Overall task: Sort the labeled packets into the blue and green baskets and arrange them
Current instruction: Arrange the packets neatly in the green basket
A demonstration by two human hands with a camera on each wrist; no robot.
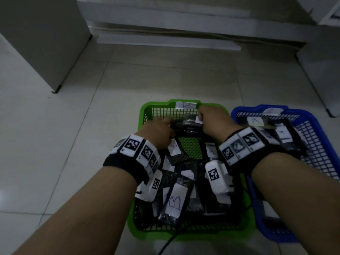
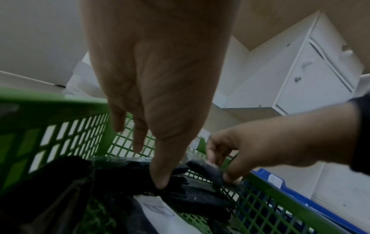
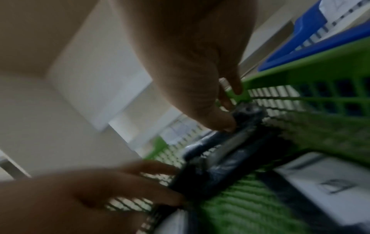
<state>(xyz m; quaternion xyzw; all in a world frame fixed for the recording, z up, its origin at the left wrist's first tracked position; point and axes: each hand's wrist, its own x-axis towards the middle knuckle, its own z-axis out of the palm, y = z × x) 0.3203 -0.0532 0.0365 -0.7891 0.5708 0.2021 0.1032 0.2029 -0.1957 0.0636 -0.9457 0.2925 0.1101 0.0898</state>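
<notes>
A green basket (image 1: 152,105) sits on the floor in front of me, with a blue basket (image 1: 312,115) to its right. Several black packets with white B labels (image 1: 174,201) lie loose in the green one. A few black packets (image 1: 185,124) stand on edge against its far wall. My left hand (image 1: 170,127) pinches their left end, its thumb (image 2: 160,178) on the near face. My right hand (image 1: 199,120) pinches the right end (image 2: 208,169) with curled fingers. Packets labelled A (image 1: 254,120) lie in the blue basket.
A paper tag (image 1: 185,105) hangs on the green basket's far rim, another tag (image 1: 272,111) on the blue one. A white cabinet (image 1: 42,34) stands at the left, white furniture (image 1: 322,70) at the right. A black cable (image 1: 169,242) trails over the tiled floor (image 1: 55,144).
</notes>
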